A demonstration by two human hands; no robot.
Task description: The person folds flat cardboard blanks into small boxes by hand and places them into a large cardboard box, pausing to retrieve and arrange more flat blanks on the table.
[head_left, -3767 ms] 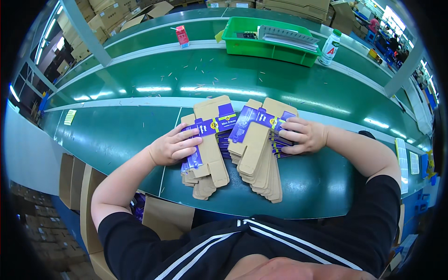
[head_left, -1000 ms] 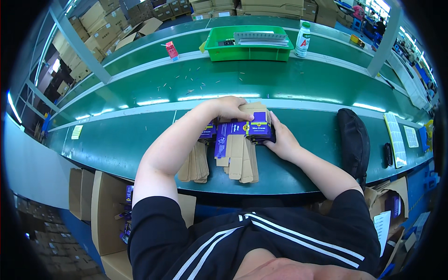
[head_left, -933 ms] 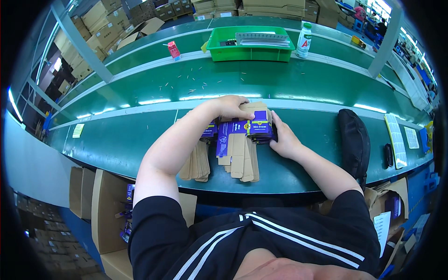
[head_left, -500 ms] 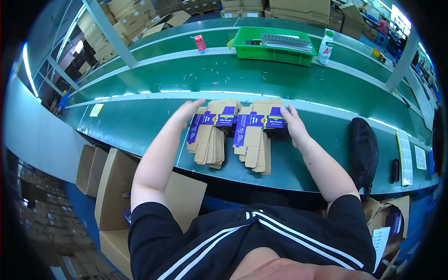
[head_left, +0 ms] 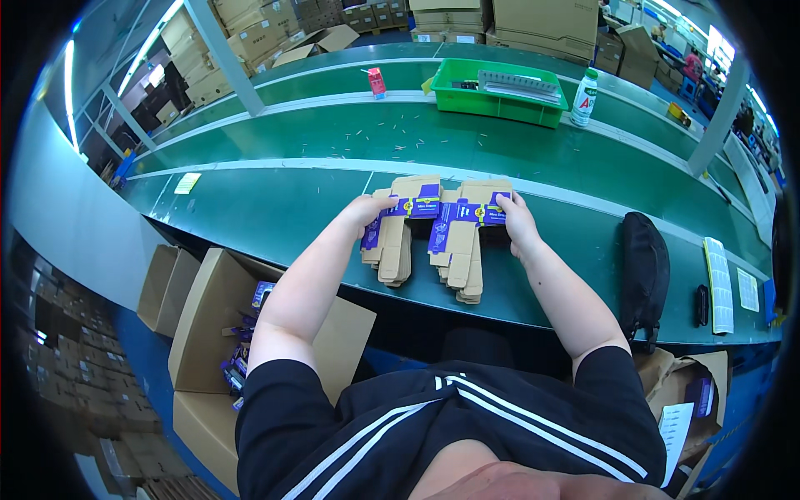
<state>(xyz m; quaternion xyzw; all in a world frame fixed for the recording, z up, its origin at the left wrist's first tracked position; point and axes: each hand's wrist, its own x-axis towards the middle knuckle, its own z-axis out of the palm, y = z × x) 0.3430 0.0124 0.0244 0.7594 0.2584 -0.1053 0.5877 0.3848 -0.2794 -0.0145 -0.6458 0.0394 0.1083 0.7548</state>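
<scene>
Two stacks of flat, unfolded cartons lie side by side on the green bench, brown cardboard with purple and yellow printed panels. My left hand (head_left: 369, 212) grips the outer edge of the left carton stack (head_left: 393, 254), its thumb on the top sheet and the other fingers hidden. On the far side of the right carton stack (head_left: 458, 257), my right hand (head_left: 521, 225) holds the edge, thumb over the purple panel and fingers curled down the side. Both stacks rest with their long flaps toward me; a narrow gap separates their lower parts.
Beyond the bench stand a green bin (head_left: 500, 107), a white bottle (head_left: 585, 98) and a small red drink carton (head_left: 377, 83). A black pouch (head_left: 645, 275) lies to the right. Below left, an open cardboard box (head_left: 200, 333) holds purple packages; another open box (head_left: 708, 367) is below right.
My left hand has come in from beside the left stack and closed on its edge. My right hand has gone from outstretched fingers to a grip on the right stack.
</scene>
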